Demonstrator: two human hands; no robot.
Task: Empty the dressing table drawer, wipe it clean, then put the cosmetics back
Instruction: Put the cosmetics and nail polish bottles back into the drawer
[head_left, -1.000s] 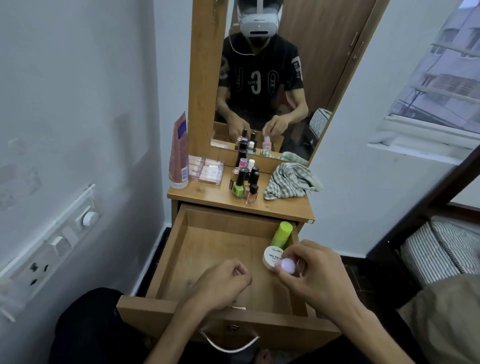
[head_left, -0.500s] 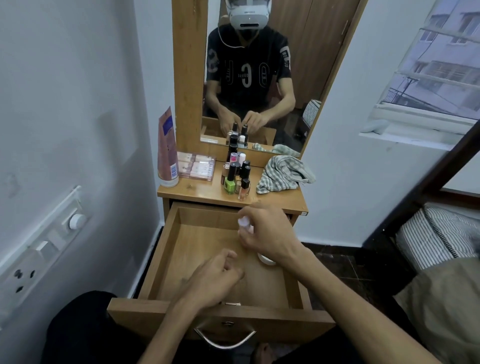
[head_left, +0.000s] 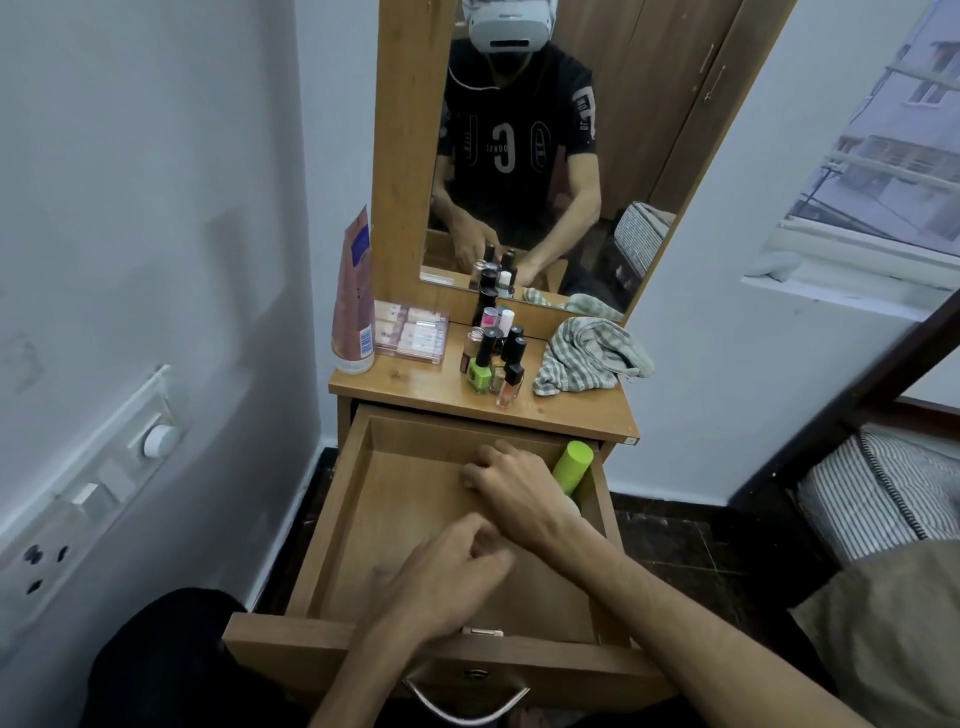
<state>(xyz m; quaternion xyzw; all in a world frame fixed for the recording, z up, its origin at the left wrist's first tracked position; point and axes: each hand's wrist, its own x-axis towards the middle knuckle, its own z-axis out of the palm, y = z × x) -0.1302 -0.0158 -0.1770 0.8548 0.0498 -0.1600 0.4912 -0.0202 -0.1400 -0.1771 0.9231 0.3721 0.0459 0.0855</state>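
The wooden drawer (head_left: 332, 519) of the dressing table stands pulled out. A lime-green tube (head_left: 571, 465) leans in its back right corner. My right hand (head_left: 514, 486) rests palm down near the drawer's back, just left of the tube, fingers curled; whatever is under it is hidden. My left hand (head_left: 447, 582) hovers over the drawer's front middle with its fingers loosely closed and nothing visible in them. On the table top (head_left: 431, 387) stand several nail polish bottles (head_left: 493, 358), a pink tube (head_left: 356, 301), a clear palette box (head_left: 413, 332) and a checked cloth (head_left: 589, 353).
A mirror (head_left: 545, 156) rises behind the table top. The white wall with a switch panel (head_left: 78, 519) is close on the left. Striped bedding (head_left: 883, 493) and a dark frame lie to the right. The drawer's metal handle (head_left: 462, 701) is at the front.
My right hand went from the drawer's right front, with a small lilac-capped item, up and back to the drawer's rear. The item and the white jar are now out of sight.
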